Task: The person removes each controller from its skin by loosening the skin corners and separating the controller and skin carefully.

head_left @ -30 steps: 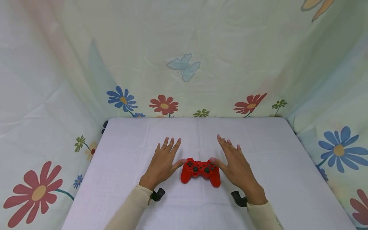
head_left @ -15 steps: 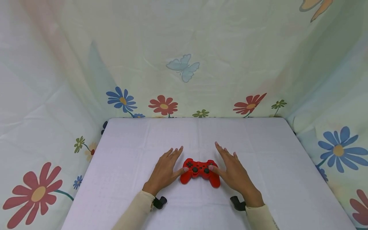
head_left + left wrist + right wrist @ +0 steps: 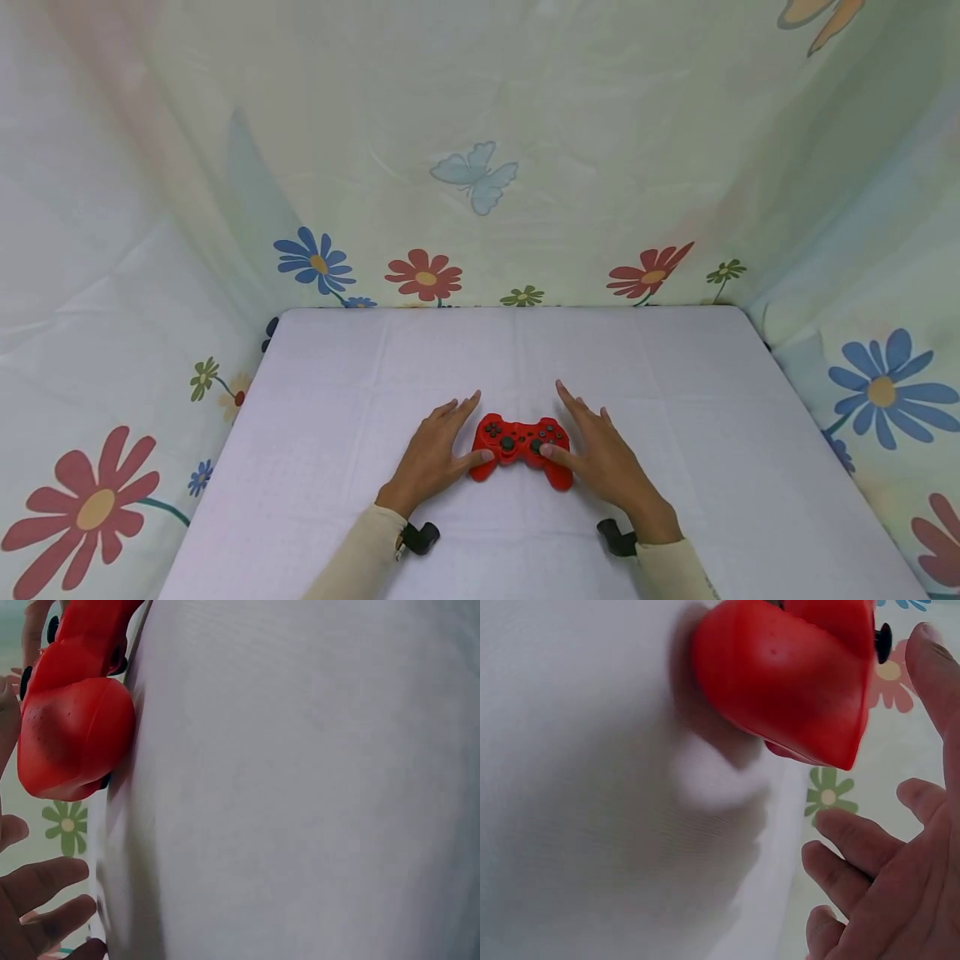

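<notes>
Red gamepad (image 3: 521, 448) lies mid-table (image 3: 675, 375), looks rigid, light, slick plastic. I see left hand (image 3: 433, 454) and right hand (image 3: 603, 458) flanking it, fingers straight, spread, thumbs touching. I'd grip both horns.

The head view looks forward and down from above the near edge of the worktop (image 3: 675, 358), taking in its whole white surface, the flowered cloth walls (image 3: 480, 150) behind and at both sides, and both forearms. The left wrist view sits very low and close, turned sideways, looking across the worktop (image 3: 300, 787) at the left grip of the red controller (image 3: 75, 727). The right wrist view is as close and as low, facing the controller's right grip (image 3: 787, 682). All three views share that controller (image 3: 520, 448) and the cloth beneath it.
</notes>
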Demonstrator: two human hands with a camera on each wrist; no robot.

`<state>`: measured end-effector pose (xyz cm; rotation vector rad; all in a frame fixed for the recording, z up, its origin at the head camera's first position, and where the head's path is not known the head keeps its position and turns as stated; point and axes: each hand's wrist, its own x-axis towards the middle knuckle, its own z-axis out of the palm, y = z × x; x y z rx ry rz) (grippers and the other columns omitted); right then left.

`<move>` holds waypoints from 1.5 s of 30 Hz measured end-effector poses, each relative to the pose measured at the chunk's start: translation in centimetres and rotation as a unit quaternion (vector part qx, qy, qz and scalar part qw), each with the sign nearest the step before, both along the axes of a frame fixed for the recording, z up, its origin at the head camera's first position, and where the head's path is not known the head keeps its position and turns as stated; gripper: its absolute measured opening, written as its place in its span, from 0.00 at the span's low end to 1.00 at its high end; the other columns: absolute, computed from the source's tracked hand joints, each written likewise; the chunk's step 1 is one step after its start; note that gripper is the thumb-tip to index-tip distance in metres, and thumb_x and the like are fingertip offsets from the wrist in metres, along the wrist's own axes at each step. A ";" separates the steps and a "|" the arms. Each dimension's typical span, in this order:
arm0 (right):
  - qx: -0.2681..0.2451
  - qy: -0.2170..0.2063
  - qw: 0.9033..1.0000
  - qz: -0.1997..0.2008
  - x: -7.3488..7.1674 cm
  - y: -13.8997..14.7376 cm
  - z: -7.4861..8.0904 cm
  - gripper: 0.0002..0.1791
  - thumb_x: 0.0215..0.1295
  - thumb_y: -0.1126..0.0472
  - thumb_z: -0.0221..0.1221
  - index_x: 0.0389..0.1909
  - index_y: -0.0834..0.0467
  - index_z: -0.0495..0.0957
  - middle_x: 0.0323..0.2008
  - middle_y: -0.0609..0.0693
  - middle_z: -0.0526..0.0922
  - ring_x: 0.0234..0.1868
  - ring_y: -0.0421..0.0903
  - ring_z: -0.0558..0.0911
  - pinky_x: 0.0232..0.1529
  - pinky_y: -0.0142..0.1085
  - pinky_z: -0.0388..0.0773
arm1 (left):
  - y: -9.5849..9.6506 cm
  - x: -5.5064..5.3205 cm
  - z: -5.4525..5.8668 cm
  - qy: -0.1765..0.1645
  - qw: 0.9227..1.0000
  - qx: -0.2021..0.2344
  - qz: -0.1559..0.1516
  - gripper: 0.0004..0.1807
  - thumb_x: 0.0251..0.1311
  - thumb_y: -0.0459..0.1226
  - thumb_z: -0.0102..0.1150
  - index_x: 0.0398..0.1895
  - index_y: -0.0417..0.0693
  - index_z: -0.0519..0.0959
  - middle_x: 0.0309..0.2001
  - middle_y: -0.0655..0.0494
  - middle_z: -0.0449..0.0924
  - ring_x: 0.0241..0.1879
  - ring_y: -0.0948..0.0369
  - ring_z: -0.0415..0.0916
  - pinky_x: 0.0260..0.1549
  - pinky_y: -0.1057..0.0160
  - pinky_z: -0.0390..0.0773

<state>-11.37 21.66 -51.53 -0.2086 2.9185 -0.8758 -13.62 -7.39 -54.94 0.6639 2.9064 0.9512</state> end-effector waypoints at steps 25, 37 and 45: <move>-0.097 -0.003 0.994 0.052 0.5 0.5 -2.2 0.48 0.64 0.51 0.73 0.83 0.48 0.62 0.77 0.66 0.68 0.78 0.70 0.66 0.77 0.66 0.60 | 0.6 -0.1 -1.2 -0.005 0.996 0.088 -0.010 0.39 0.62 0.55 0.74 0.77 0.68 0.72 0.73 0.52 0.78 0.74 0.49 0.73 0.72 0.41 0.72; -0.141 -0.022 0.989 0.023 0.5 0.2 -2.2 0.53 0.57 0.55 0.78 0.82 0.44 0.63 0.78 0.56 0.71 0.80 0.61 0.67 0.76 0.58 0.66 | 0.7 0.2 -1.5 -0.019 0.988 0.155 0.000 0.39 0.56 0.51 0.80 0.73 0.62 0.77 0.68 0.61 0.83 0.70 0.58 0.79 0.70 0.49 0.76; -0.235 -0.002 0.972 0.026 0.3 0.1 -2.5 0.53 0.52 0.58 0.79 0.81 0.48 0.66 0.76 0.57 0.74 0.74 0.58 0.77 0.67 0.43 0.78 | 0.8 0.3 -0.9 -0.029 0.975 0.218 0.010 0.39 0.53 0.49 0.82 0.70 0.64 0.80 0.63 0.70 0.85 0.66 0.64 0.81 0.67 0.53 0.79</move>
